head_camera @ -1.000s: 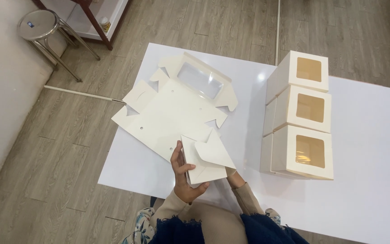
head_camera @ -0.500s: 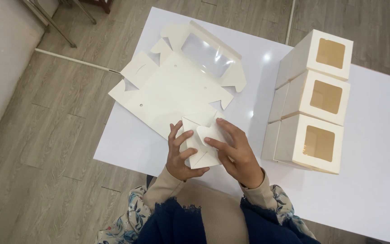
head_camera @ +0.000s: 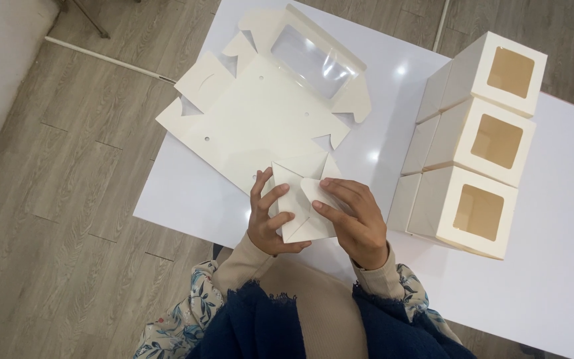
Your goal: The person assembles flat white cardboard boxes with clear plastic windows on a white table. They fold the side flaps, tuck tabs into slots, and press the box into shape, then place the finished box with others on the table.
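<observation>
Hands on the flat box blank (head_camera: 267, 126) at table's (head_camera: 553, 279) near edge: my left hand (head_camera: 270, 223) and right hand (head_camera: 353, 223) both pinch its folded end flaps (head_camera: 300, 199). Three made-up window boxes (head_camera: 479, 143) stacked just right.

A packing workroom: white table (head_camera: 566, 266), finished window boxes (head_camera: 473, 139), wood-look floor (head_camera: 68, 219).

Matt card on a glossy table

The flat box blank (head_camera: 260, 119) is smooth matt white card with a shiny clear film window; white tabletop (head_camera: 553, 219) glossy, floor (head_camera: 54, 219) grained wood.
</observation>
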